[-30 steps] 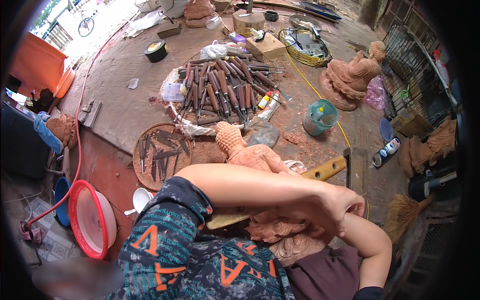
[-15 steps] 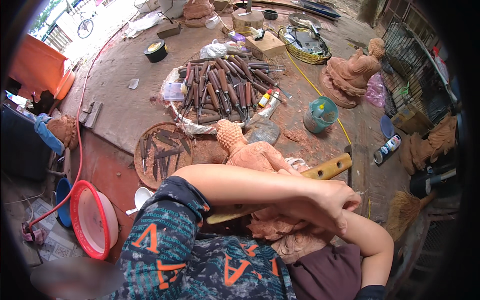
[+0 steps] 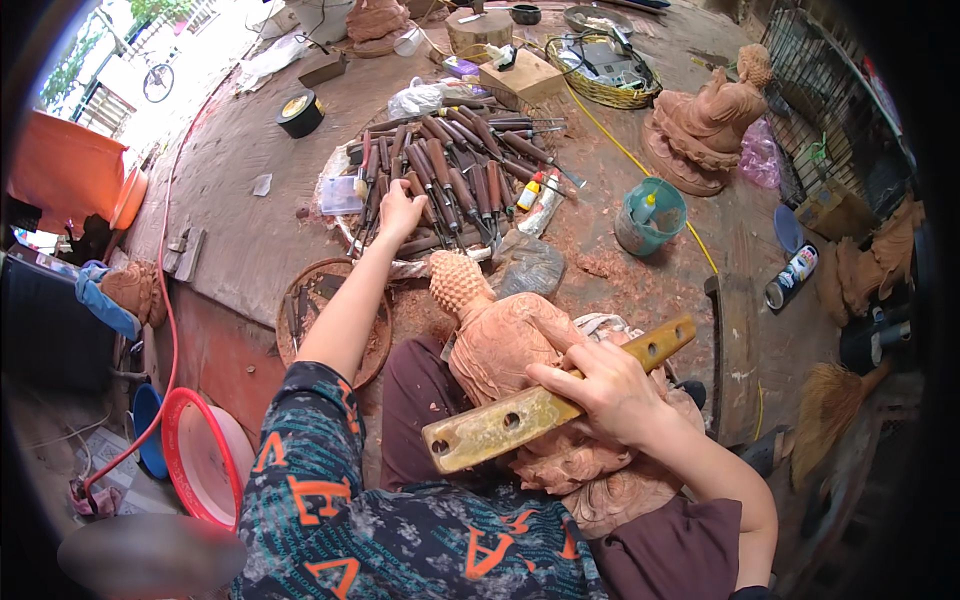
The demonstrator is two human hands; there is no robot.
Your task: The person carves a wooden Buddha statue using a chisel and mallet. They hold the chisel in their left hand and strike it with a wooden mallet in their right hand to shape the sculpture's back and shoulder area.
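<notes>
The right hand (image 3: pixel 610 395) is closed around a flat yellowish wooden mallet (image 3: pixel 545 405) with holes along it, gripping it near the middle. The mallet lies slantwise across a reddish wooden statue (image 3: pixel 500 345), which rests in the person's lap with its knobbly head pointing far. The left hand (image 3: pixel 398 213) reaches far out to the left, fingers spread and bent down onto a pile of chisels (image 3: pixel 450 180) with dark wooden handles; whether it pinches one cannot be told.

Near left, on the floor, lies a red-rimmed basin (image 3: pixel 200 455), with a blue one just beyond it. Between the lap and the chisels sits a round shallow tray (image 3: pixel 315 300) with a few more tools in it, and wood chips are scattered about it.

Among the chisels on the right stand two small bottles (image 3: pixel 535 190), one yellow with a red cap, one white. A small clear box (image 3: pixel 340 195) sits at the pile's left edge. To the right of the pile is a teal tub (image 3: pixel 650 215), and further right a spray can (image 3: pixel 792 277), white with dark bands, lies on its side.

Farther off, a roll of black tape (image 3: pixel 300 113) lies on the left, a cardboard box (image 3: pixel 527 75) sits in the middle, and a wire basket (image 3: pixel 605 65) lies behind it. A second, larger seated statue (image 3: pixel 710 120) stands far right, with a pink bag (image 3: pixel 760 160) beside it.
</notes>
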